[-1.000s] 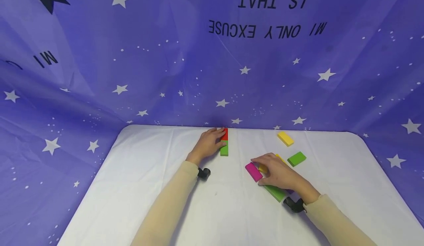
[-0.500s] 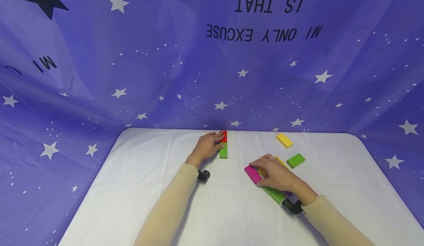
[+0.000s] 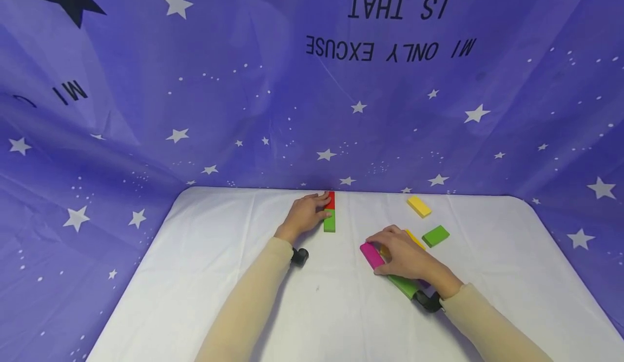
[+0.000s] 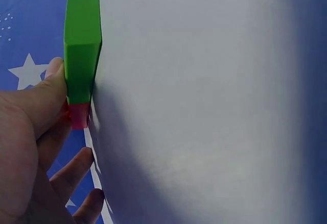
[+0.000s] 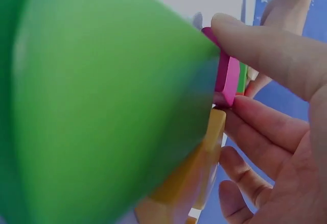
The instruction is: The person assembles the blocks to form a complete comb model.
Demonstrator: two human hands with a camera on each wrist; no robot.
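Observation:
My left hand [image 3: 303, 214] rests against a red block [image 3: 331, 200] and a green block [image 3: 329, 224], which lie end to end near the table's far edge. In the left wrist view its thumb is at the side of the green block [image 4: 83, 45], the other fingers loosely spread by the red block [image 4: 78, 116]. With thumb and index finger, my right hand [image 3: 408, 254] pinches a pink block [image 3: 372, 255] at its ends. Under that hand are a green block [image 3: 403, 286], which looms large in the right wrist view, and partly hidden yellow blocks [image 3: 414, 238].
Beyond the right hand lie a yellow block [image 3: 419, 206] and another green block [image 3: 435, 236]. A bit of a purple block [image 3: 424, 284] shows beneath the right wrist. A blue starry cloth [image 3: 273, 107] rises behind the white table [image 3: 195, 253].
The right thumb has come in against the near end of the pink block, and the block looks slightly tilted. The left hand stays at the red and green blocks.

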